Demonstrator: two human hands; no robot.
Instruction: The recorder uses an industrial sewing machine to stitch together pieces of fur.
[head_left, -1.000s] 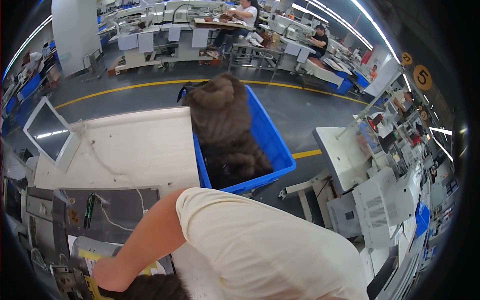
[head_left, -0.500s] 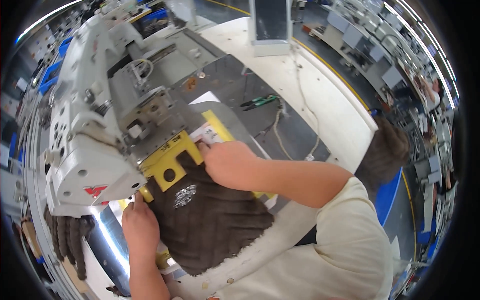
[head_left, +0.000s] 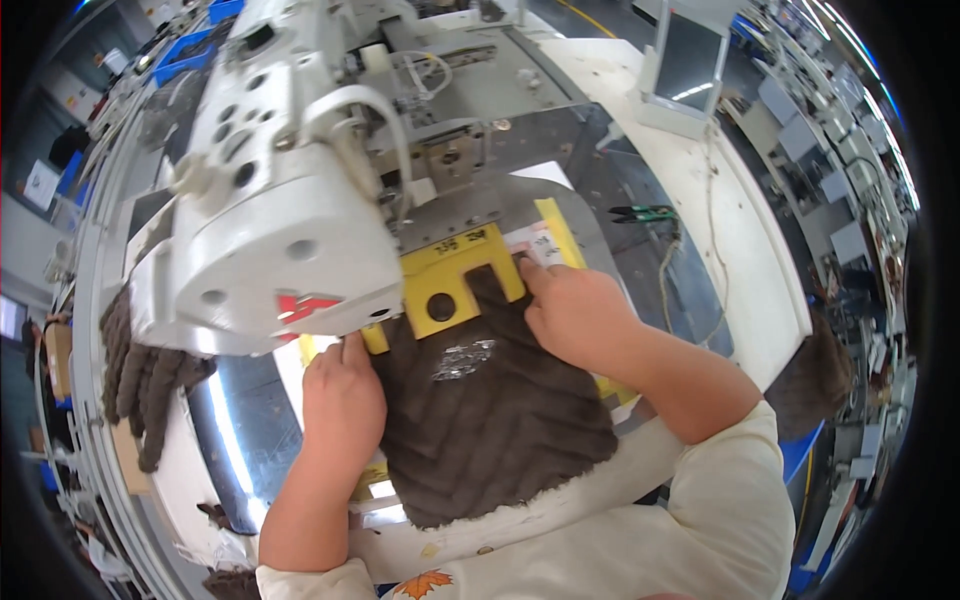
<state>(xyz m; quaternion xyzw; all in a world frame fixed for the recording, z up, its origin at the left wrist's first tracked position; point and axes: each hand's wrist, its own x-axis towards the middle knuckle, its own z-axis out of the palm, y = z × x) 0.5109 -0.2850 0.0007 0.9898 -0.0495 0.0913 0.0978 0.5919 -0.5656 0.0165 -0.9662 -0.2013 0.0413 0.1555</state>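
Observation:
A brown plush fabric piece (head_left: 490, 440) lies flat with a shiny silvery patch (head_left: 464, 360) near its upper middle. Over its far edge sits a yellow template plate (head_left: 440, 275) with a round hole and a notch, tucked under the head of a white sewing machine (head_left: 290, 240). My left hand (head_left: 343, 405) has its fingers bunched on the fabric's far left corner, beside the plate's narrow left tab. At the far right corner my right hand (head_left: 580, 315) presses its index finger down, the other fingers curled, by a white paper label (head_left: 532, 243).
Green-handled pliers (head_left: 643, 214) and a cord lie on the dark plate to the right. More brown plush pieces hang at the left (head_left: 140, 380) and right (head_left: 815, 375) table edges. A tilted dark panel (head_left: 688, 60) stands at the far right.
The whole view has shifted, so the machine, template and fabric appear farther right in the picture. Both hands stay at the same corners of the fabric.

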